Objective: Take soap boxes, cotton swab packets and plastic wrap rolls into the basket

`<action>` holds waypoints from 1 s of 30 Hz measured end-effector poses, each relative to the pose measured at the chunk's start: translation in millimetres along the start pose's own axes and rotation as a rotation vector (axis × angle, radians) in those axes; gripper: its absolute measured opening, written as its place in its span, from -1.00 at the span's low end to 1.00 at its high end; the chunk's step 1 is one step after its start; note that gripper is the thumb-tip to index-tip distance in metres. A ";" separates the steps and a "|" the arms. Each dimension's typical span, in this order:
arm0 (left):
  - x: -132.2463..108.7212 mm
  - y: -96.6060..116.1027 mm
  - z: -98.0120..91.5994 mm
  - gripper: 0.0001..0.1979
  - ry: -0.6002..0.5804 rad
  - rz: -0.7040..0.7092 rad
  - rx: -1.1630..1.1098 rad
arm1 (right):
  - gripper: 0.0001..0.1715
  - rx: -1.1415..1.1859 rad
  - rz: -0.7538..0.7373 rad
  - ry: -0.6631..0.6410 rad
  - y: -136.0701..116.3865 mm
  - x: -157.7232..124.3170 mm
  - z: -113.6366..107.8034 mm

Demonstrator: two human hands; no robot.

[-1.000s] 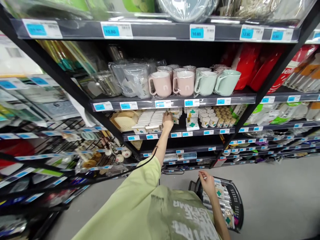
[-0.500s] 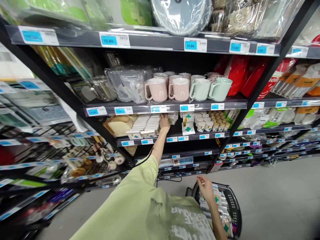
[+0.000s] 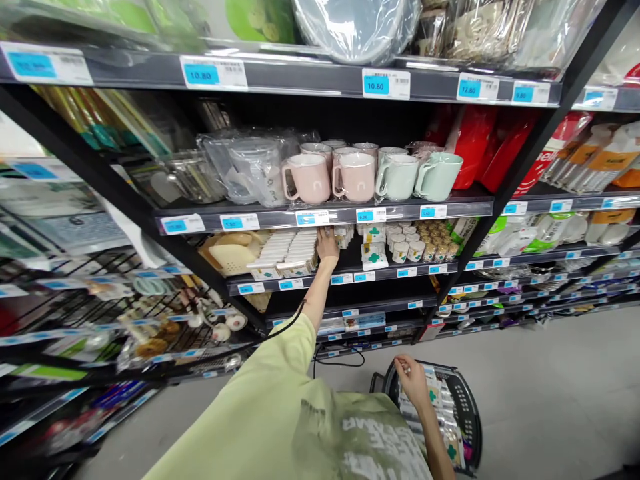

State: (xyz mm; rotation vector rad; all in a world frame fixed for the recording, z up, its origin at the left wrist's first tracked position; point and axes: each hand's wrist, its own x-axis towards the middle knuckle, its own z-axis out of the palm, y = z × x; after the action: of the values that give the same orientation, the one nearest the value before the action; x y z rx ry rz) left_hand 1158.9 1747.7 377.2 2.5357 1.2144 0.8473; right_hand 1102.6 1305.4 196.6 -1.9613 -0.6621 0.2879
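My left hand reaches onto a shelf with its fingers stretched forward and slightly apart; the fingertips are partly hidden under the shelf above. Just left of it stand rows of small white packets, some with a green cross. More small packs stand to its right. My right hand hangs over the rim of a black shopping basket, its fingers curled together; what they hold, if anything, I cannot make out. White packs with green crosses lie in the basket.
Pink mugs and mint mugs stand one shelf up. Wooden boards lie left of the packets, small round containers to the right. A black cable hangs low. Grey floor lies to the right.
The view has shifted slightly. My left hand stays at the same spot on the shelf, and my right hand stays over the basket with its fingers curled.
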 end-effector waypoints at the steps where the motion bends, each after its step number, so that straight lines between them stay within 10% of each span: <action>1: -2.2 0.1 -0.7 -0.41 0.007 0.011 -0.009 | -0.47 0.005 0.006 0.003 0.7 0.1 -0.3; 13: -37.2 -6.6 -19.2 -0.54 0.152 0.228 -0.249 | -0.39 0.103 0.166 0.056 37.1 -12.2 -11.1; 22: -184.3 0.5 -8.3 -0.81 0.158 0.302 -0.458 | -0.36 0.073 0.603 0.380 129.0 -31.9 -40.9; 25: -246.8 -2.1 1.6 -0.80 -0.010 0.329 -0.534 | -0.47 -0.069 0.697 0.395 161.1 -40.5 -49.8; 30: -342.4 -20.0 4.2 -0.74 -0.884 0.602 -0.614 | -0.45 -0.190 0.774 0.325 202.4 -49.3 -48.4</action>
State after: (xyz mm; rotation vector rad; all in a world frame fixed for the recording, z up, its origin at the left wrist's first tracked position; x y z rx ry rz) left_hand 978.2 1498.7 225.5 2.2719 -0.0795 0.0637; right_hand 1150.6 1171.3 37.0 -2.3122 0.3153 0.3660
